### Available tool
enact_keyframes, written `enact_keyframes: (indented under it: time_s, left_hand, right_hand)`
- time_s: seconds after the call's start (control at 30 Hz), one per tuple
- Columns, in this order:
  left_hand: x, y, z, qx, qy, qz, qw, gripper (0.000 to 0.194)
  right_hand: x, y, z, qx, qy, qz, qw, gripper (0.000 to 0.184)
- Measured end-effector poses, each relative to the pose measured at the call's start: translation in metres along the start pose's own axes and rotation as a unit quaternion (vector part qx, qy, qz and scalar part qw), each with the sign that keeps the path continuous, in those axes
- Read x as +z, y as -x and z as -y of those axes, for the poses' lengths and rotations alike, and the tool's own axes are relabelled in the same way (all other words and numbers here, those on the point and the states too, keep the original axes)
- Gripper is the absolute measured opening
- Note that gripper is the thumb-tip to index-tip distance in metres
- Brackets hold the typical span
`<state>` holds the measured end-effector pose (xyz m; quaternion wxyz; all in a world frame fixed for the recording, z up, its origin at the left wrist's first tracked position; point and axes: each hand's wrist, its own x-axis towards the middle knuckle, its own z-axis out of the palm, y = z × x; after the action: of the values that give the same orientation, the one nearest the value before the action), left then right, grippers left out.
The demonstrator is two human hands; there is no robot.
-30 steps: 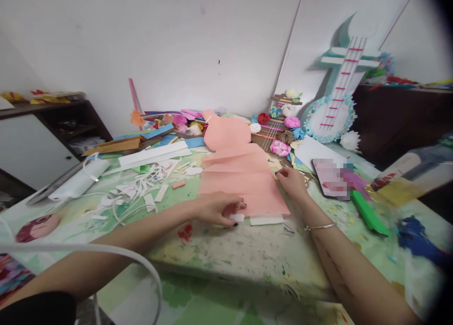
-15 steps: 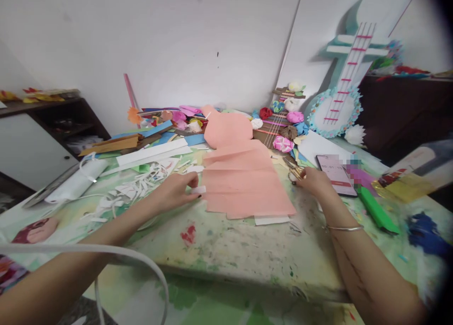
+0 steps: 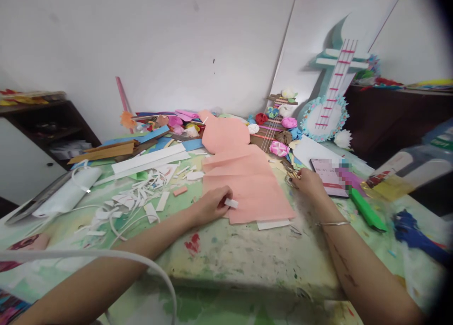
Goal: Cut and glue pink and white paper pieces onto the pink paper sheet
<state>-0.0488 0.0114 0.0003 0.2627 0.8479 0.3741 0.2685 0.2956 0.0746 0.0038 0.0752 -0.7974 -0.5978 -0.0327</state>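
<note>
A creased pink paper sheet lies on the paint-stained table. My left hand rests at the sheet's near left edge, its fingers pinched on a small white paper piece. To the right of the sheet, my right hand is closed on the handles of a pair of scissors. A bracelet circles my right wrist.
White paper scraps litter the left side. A phone and a green marker lie right of my right hand. Paper flowers and a paper guitar stand at the back. A white strip lies under the sheet's near edge.
My left hand went left off the sheet with the white piece, then came back to its left edge. My right hand left the sheet's right edge and closed on the scissors.
</note>
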Motion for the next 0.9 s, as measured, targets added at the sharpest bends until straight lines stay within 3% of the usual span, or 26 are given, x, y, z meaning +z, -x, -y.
enact_keyframes:
  time_s: [0.17, 0.43, 0.57, 0.7, 0.8, 0.87, 0.9]
  left_hand:
    - [-0.003, -0.001, 0.0, -0.038, 0.056, -0.023, 0.997, 0.014]
    - [-0.023, 0.002, 0.015, -0.127, 0.042, -0.115, 0.984, 0.022]
    - [-0.028, 0.005, 0.018, -0.133, 0.023, -0.09, 0.987, 0.022]
    - [-0.028, 0.008, 0.013, -0.134, -0.001, -0.08, 0.988, 0.017]
    - [-0.031, 0.01, 0.012, -0.128, -0.05, -0.107, 0.985, 0.019]
    - [-0.031, 0.012, 0.01, -0.09, -0.102, -0.139, 0.981, 0.023]
    - [-0.031, 0.013, 0.008, -0.064, -0.129, -0.16, 0.977, 0.026]
  right_hand:
    - [-0.006, -0.001, -0.004, 0.02, -0.043, 0.03, 0.998, 0.021]
    - [-0.024, 0.01, -0.009, 0.092, -0.234, 0.014, 0.968, 0.044]
    - [-0.046, 0.03, -0.007, 0.094, -0.396, 0.02, 0.913, 0.043]
    - [-0.071, 0.079, 0.001, 0.059, -0.53, 0.058, 0.844, 0.042]
    - [-0.077, 0.132, 0.011, 0.04, -0.568, 0.143, 0.809, 0.046]
    - [-0.072, 0.166, 0.019, 0.044, -0.6, 0.266, 0.753, 0.05]
    - [-0.068, 0.182, 0.022, 0.051, -0.605, 0.298, 0.737, 0.052]
